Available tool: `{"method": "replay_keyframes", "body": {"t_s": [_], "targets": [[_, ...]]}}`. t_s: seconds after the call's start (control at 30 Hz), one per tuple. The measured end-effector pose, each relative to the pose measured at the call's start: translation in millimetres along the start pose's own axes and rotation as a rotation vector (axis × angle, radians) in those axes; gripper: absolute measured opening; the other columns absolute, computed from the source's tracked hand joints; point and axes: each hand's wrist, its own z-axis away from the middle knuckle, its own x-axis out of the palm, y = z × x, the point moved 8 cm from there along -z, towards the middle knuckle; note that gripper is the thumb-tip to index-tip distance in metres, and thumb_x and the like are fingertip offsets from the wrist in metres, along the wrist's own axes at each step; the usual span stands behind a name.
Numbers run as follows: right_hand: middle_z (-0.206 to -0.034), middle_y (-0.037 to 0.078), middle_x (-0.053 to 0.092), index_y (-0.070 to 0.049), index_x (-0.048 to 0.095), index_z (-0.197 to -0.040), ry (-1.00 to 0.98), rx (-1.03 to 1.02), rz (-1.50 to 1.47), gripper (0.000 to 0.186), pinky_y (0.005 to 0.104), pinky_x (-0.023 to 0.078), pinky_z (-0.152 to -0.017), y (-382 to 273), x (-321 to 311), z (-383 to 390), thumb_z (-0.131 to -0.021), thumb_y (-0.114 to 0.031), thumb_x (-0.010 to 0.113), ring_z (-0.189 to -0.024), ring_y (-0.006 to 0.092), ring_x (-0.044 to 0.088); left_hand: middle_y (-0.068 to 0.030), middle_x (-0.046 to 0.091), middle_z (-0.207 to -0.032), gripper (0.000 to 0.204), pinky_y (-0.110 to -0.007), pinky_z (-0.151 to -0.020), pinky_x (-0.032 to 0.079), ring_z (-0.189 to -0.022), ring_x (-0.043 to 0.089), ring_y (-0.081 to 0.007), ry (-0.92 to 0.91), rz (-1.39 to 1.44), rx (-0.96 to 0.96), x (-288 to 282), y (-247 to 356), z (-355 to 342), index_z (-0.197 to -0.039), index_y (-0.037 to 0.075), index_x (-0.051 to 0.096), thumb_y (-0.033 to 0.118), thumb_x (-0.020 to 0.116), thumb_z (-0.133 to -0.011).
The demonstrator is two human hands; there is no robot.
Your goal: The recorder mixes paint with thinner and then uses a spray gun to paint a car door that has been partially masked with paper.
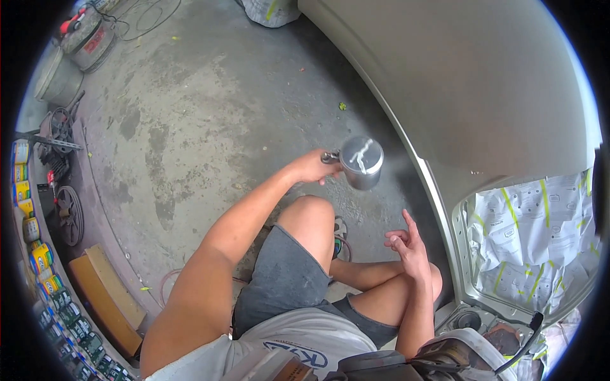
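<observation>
My left hand (312, 166) is stretched forward and closed around a paint spray gun (329, 157). Its round grey metal cup (362, 162) has pale streaks across the lid, and it hides most of the gun. My right hand (408, 244) is raised above my right knee, apart from the gun. Its index finger points out, the other fingers are partly bent, and it holds nothing. To the right of both hands stands a large grey-beige car body panel (470, 82), which neither hand touches.
Masking paper (534, 222) with yellow-green tape covers an opening in the car. Paint cans (41, 257) line a shelf at the left, near a compressor with a wheel (68, 213) and a brown box (105, 305). Buckets (58, 77) stand far left. A reddish hose (166, 279) runs beside me.
</observation>
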Motion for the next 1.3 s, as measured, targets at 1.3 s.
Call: {"method": "replay_keyframes", "body": {"t_s": [1.3], "targets": [[-0.105, 0.009, 0.067, -0.014, 0.017, -0.159, 0.060, 0.032, -0.069, 0.074, 0.0282, 0.050, -0.077, 33, -23, 17, -0.097, -0.009, 0.058, -0.087, 0.0174, 0.067, -0.0143, 0.064, -0.069, 0.034, -0.038, -0.060, 0.049, -0.062, 0.064, -0.0297, 1.132, -0.310, 0.321, -281, 99, 44, -0.091, 0.004, 0.064, 0.037, 0.070, -0.091]]}}
